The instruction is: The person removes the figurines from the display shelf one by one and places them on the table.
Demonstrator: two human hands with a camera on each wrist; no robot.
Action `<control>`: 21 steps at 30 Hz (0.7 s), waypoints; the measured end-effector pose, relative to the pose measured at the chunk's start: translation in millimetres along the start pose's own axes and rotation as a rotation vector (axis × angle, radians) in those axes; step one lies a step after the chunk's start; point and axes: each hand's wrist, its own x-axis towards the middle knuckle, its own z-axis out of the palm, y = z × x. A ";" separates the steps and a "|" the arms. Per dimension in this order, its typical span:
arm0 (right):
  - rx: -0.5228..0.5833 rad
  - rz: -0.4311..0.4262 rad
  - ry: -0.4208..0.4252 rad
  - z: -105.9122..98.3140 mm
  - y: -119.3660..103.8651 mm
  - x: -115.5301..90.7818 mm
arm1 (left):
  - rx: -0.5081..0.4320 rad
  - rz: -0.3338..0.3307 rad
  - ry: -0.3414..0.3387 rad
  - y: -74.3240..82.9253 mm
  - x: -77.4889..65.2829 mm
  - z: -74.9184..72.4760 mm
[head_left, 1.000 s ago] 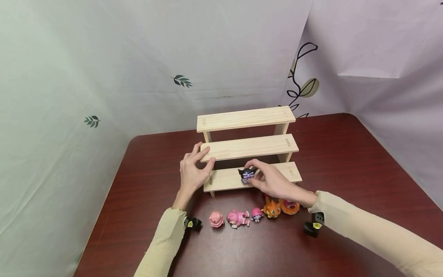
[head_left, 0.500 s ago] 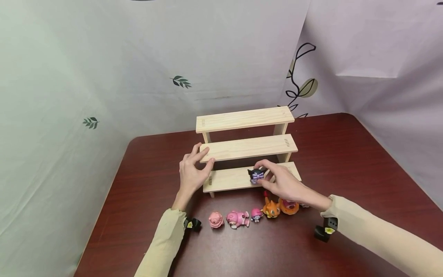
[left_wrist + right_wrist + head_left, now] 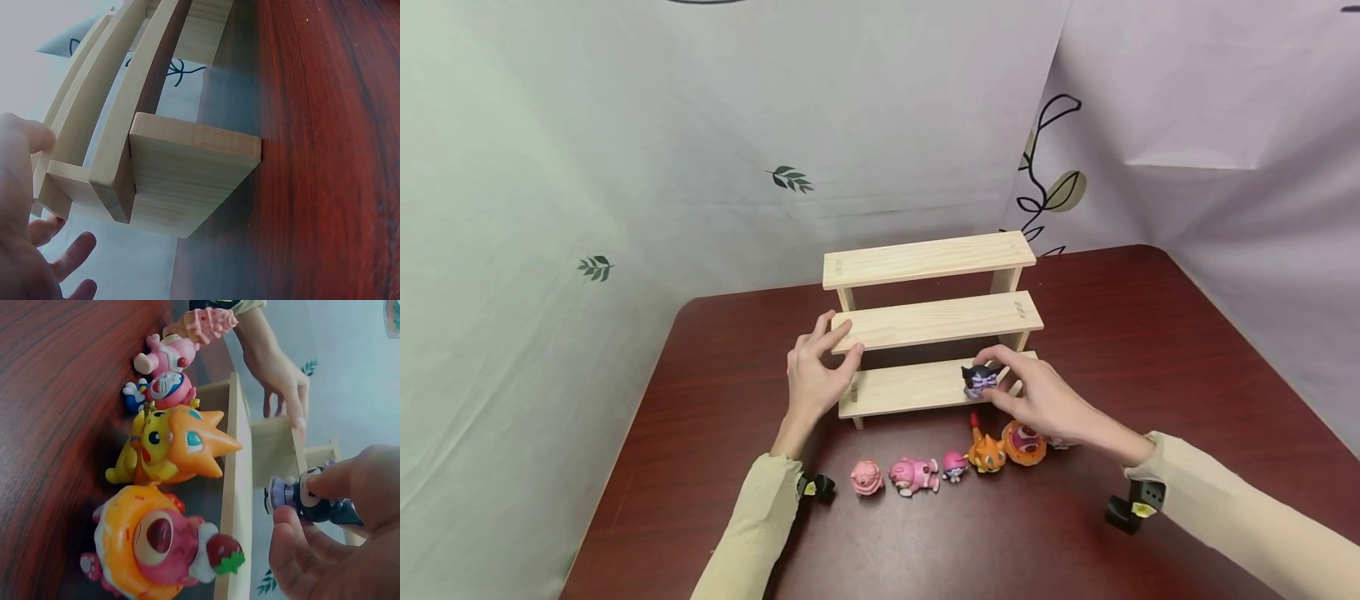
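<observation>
A three-tier wooden display shelf (image 3: pixel 940 321) stands on the dark red table. My left hand (image 3: pixel 817 371) grips the left end of its middle board, with the thumb at the front edge; in the left wrist view, the other fingers (image 3: pixel 75 253) spread by the end of the board. My right hand (image 3: pixel 1045 400) pinches a small black and purple figurine (image 3: pixel 980 381) between thumb and fingers. The figurine is upright at the right part of the lowest board; whether its base touches the wood cannot be told. In the right wrist view its face (image 3: pixel 306 487) is partly covered by a fingertip.
Before the shelf lies a row of figurines: a pink swirled one (image 3: pixel 867 477), a pink one lying down (image 3: pixel 914 476), a small pink-hooded one (image 3: pixel 955 466), an orange one (image 3: pixel 987 452) and a doughnut-ringed one (image 3: pixel 1024 443). A white curtain (image 3: pixel 715 150) hangs behind the table.
My right hand has slid to the right along the lowest board with the black and purple figurine. My left hand keeps its hold on the middle board.
</observation>
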 end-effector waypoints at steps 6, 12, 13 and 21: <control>-0.020 0.022 0.010 -8.9 2.7 -8.8 | -0.002 0.001 0.002 -0.3 0.3 0.7; -0.040 0.030 0.023 -18.9 5.5 -16.9 | -0.009 0.002 0.003 -0.9 0.6 0.3; -0.041 0.035 0.026 -20.4 6.2 -18.3 | -0.010 0.002 0.004 -0.9 0.7 0.4; 0.030 0.093 0.035 -30.7 11.1 -31.1 | -0.008 -0.007 -0.001 -0.3 0.3 0.2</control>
